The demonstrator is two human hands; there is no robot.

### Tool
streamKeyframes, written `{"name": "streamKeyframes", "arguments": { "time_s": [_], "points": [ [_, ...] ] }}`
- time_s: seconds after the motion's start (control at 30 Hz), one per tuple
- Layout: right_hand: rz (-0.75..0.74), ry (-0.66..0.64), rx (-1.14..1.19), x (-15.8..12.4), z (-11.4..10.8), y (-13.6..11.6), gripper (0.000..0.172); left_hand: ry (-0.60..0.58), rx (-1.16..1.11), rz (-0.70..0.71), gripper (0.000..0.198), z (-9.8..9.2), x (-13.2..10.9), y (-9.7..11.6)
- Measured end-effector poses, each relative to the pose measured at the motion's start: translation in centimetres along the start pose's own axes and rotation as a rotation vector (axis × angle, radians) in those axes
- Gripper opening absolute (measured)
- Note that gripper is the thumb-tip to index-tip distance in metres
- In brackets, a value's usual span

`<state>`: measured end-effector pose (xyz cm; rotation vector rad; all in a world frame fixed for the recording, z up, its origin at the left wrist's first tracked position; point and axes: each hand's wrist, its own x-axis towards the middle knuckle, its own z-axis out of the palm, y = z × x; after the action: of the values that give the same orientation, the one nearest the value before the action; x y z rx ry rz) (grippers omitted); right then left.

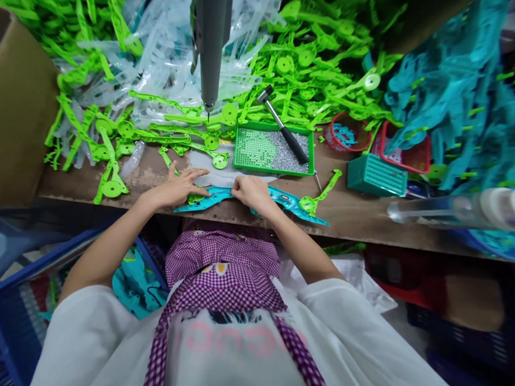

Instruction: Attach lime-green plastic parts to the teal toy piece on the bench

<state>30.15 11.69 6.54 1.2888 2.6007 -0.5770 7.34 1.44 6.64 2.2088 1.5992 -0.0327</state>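
Note:
A long turquoise plastic piece lies across the front edge of the bench, with a lime-green arm-shaped part against its right end. My left hand rests over the piece's left end, its fingers stretched out and spread, a fingertip touching the turquoise surface. Another bit of green plastic shows beneath those fingers. Over the middle of the piece, my right hand is closed, fingertips curled down against it; what they pinch, if anything, is hidden.
Just beyond my hands sits a green tray of small metal pieces, a hammer lying across it. A grey vertical tool tip hangs overhead. Green parts pile behind; red baskets and a teal basket stand right, a cardboard box left.

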Motion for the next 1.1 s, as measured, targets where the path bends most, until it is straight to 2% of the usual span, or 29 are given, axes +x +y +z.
{"name": "streamKeyframes", "arguments": {
  "time_s": [0.07,0.17,0.27,0.33,0.43,0.53,0.63,0.73,0.83,0.97,1.1],
  "points": [
    [-0.047,0.055,-0.01,-1.2,0.2,0.0,0.022,0.032,0.014,0.001,0.076,0.4,0.0,0.1],
    [-0.094,0.254,0.021,-3.4,0.7,0.0,0.028,0.126,0.0,0.002,0.078,1.4,-0.3,0.2],
    [-0.164,0.419,0.158,-4.8,1.5,0.2,0.029,0.32,-0.058,-0.102,0.07,2.9,-1.2,0.5],
    [-0.229,0.425,0.29,-4.6,1.9,0.1,0.027,0.506,-0.117,-0.23,0.057,4.1,-2.2,0.7],
    [-0.279,0.361,0.446,-3.0,1.6,-1.0,0.024,0.778,-0.222,-0.43,0.045,5.9,-3.8,1.1],
    [-0.329,0.304,0.545,-0.4,0.0,-3.7,0.021,0.94,-0.292,-0.602,0.038,7.3,-4.7,1.2],
    [-0.385,0.276,0.615,2.6,-1.7,-7.5,0.021,0.942,-0.317,-0.628,0.039,7.6,-4.4,1.0],
    [-0.447,0.234,0.629,4.6,-1.5,-9.9,0.025,0.831,-0.286,-0.614,0.042,7.3,-3.4,0.6],
    [-0.495,0.131,0.581,4.8,0.9,-9.7,0.028,0.747,-0.235,-0.606,0.041,7.2,-2.8,0.2],
    [-0.556,0.075,0.419,3.6,4.1,-7.8,0.036,0.808,-0.244,-0.56,0.037,7.5,-2.9,0.0],
    [-0.578,0.062,0.233,3.1,4.6,-7.7,0.039,0.832,-0.275,-0.559,0.032,7.6,-3.1,0.0]
  ]
}}
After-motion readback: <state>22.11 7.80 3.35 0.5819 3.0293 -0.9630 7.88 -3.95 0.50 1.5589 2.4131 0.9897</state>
